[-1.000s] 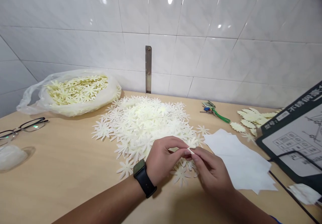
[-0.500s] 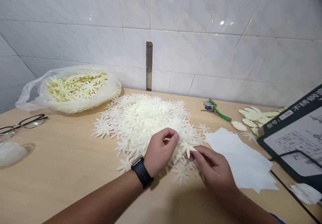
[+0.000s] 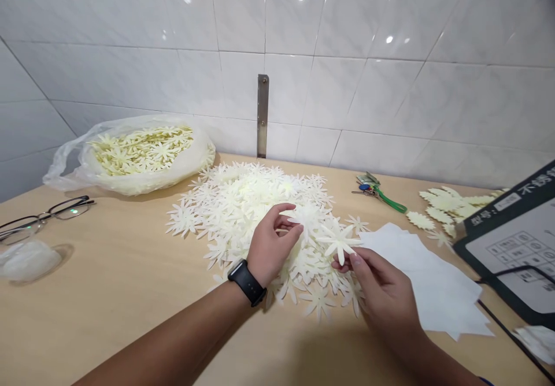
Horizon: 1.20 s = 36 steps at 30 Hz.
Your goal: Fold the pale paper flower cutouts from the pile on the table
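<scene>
A large heap of pale cream flower-shaped cutouts (image 3: 247, 195) with narrow petals lies on the table in front of me. My right hand (image 3: 379, 282), at the heap's right edge, pinches one flower cutout (image 3: 339, 240) by a petal between thumb and fingers, its other petals spread to the left. My left hand (image 3: 274, 241), wearing a black watch (image 3: 247, 282), is over the heap with thumb and index finger apart. Another cutout (image 3: 306, 218) is right at its fingertips; a grip on it does not show. The left hand's lower fingers are partly hidden.
At the back left sits a clear plastic bag (image 3: 203, 163) full of yellowish cutouts, with glasses (image 3: 43, 217) before it. White sheets (image 3: 427, 282), keys with a green strap (image 3: 390, 202), more cutouts (image 3: 451, 204) and a dark printed box (image 3: 520, 236) are at right.
My left thumb and index finger have parted from a closed pinch. My right hand has raised and turned its flower cutout, which now shows more fully. The view has shifted slightly.
</scene>
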Each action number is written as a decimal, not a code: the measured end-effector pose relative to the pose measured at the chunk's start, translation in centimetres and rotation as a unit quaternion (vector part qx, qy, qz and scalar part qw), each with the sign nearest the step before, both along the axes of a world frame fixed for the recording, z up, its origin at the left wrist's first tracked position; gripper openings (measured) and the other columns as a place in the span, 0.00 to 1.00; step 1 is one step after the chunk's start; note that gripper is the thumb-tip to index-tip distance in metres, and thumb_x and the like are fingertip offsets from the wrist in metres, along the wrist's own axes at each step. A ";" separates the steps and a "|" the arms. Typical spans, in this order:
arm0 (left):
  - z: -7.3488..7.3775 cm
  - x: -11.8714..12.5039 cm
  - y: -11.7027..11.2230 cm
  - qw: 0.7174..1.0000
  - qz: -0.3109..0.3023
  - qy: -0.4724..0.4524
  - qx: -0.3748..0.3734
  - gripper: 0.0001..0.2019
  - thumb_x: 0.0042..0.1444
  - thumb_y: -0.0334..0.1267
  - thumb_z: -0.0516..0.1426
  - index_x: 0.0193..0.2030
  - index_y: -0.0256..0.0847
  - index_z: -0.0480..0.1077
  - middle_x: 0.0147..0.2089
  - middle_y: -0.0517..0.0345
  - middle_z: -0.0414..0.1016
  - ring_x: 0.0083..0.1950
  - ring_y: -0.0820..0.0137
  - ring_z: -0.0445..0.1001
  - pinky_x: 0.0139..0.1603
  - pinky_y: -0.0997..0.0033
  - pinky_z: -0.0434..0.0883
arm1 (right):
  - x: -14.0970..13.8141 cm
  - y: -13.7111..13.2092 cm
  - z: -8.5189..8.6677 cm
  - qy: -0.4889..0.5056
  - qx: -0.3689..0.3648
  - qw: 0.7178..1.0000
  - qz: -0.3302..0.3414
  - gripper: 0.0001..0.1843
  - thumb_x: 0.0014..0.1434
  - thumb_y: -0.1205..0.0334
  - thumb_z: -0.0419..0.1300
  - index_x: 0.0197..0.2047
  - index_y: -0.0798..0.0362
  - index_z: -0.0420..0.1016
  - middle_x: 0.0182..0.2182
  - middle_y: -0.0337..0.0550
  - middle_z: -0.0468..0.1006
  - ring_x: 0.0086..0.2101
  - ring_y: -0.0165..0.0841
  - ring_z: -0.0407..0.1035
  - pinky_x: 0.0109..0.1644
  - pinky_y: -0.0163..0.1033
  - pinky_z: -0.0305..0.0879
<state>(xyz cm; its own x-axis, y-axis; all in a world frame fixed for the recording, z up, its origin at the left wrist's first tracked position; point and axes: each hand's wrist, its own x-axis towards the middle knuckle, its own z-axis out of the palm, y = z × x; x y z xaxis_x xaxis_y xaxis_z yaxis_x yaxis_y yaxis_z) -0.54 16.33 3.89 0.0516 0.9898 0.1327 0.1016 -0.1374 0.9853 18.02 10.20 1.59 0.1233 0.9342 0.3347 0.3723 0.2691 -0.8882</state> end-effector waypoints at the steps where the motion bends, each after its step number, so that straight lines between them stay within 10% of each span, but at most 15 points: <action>1: -0.1 -0.1 0.0 0.998 0.024 0.046 0.045 0.18 0.54 0.35 0.59 0.52 0.41 0.68 0.43 0.53 0.74 0.45 0.66 0.73 0.48 0.64 0.70 | 0.0 0.0 0.0 0.002 -0.002 1.000 -0.003 0.13 0.65 0.55 0.55 0.33 0.51 0.76 0.29 0.42 0.77 0.33 0.35 0.72 0.38 0.34 0.71; 6: 0.1 0.0 -1.0 0.958 0.053 0.158 0.232 0.07 0.59 0.34 0.56 0.43 0.41 0.75 0.47 0.53 0.75 0.52 0.65 0.70 0.56 0.63 0.66 | 0.0 0.1 -0.3 0.005 -0.017 1.000 0.016 0.13 0.64 0.55 0.56 0.32 0.50 0.77 0.29 0.40 0.78 0.32 0.33 0.71 0.37 0.32 0.70; 11: 0.1 1.5 -2.6 0.986 -0.123 0.055 0.100 0.06 0.56 0.36 0.60 0.36 0.40 0.78 0.38 0.55 0.79 0.40 0.69 0.76 0.42 0.72 0.72 | 0.0 0.1 -0.5 -0.017 -0.004 0.997 0.070 0.11 0.64 0.57 0.57 0.34 0.48 0.79 0.29 0.39 0.79 0.32 0.33 0.72 0.36 0.32 0.68; 25: 0.6 1.3 -2.1 0.975 -0.198 -0.060 -0.087 0.07 0.52 0.36 0.61 0.28 0.35 0.78 0.30 0.54 0.77 0.34 0.69 0.75 0.39 0.71 0.73 | 0.2 0.4 -0.5 -0.055 0.045 0.989 0.126 0.11 0.64 0.63 0.56 0.32 0.49 0.79 0.28 0.39 0.79 0.31 0.32 0.72 0.37 0.34 0.66; 36: 0.4 0.4 -0.3 0.987 -0.027 -0.124 -0.099 0.09 0.57 0.42 0.56 0.32 0.39 0.66 0.21 0.64 0.67 0.28 0.74 0.70 0.35 0.73 0.71 | 0.0 0.0 0.2 -0.040 0.047 0.997 0.037 0.12 0.64 0.62 0.56 0.29 0.50 0.74 0.26 0.38 0.75 0.30 0.32 0.69 0.35 0.33 0.65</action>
<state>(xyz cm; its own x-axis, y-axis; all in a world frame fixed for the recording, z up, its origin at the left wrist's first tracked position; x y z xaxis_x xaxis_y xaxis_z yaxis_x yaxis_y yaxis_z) -0.11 15.99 4.33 0.0943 0.9944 -0.0473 -0.1479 0.0610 0.9871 18.06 10.16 1.76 0.0243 0.9038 0.4272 0.4161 0.3794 -0.8264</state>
